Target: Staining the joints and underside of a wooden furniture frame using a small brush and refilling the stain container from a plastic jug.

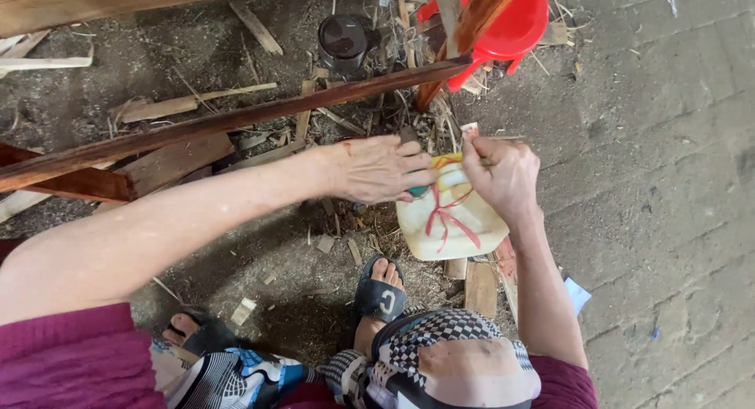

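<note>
**Inspector:** Start with the largest item. Where does the container lie relative to the hands?

**Assistant:** The cream plastic jug [452, 220] sits on the littered ground just ahead of the sandalled foot [383, 291], directly beneath both hands. Its long axis runs from the person outward, neck end farthest away. A long dark wooden plank [236, 122] crosses beyond it, and a red plastic tub [515, 20] stands farther off.

**Inspector:** Which hand is nearer?

**Assistant:** Both are at the neck end. The left hand [376, 169] lies flat across the jug's upper left corner, touching it. The right hand [503, 173] is at the upper right, just above the red string [448, 216] tied round the body.

**Inspector:** State of each grip?

**Assistant:** Left: fingers extended and pressed together over a small teal piece [418, 191]; whether it clasps that piece I cannot tell. Right: fingers curled tight, pinching a thin pale strip [452, 178] at the jug's mouth
</note>
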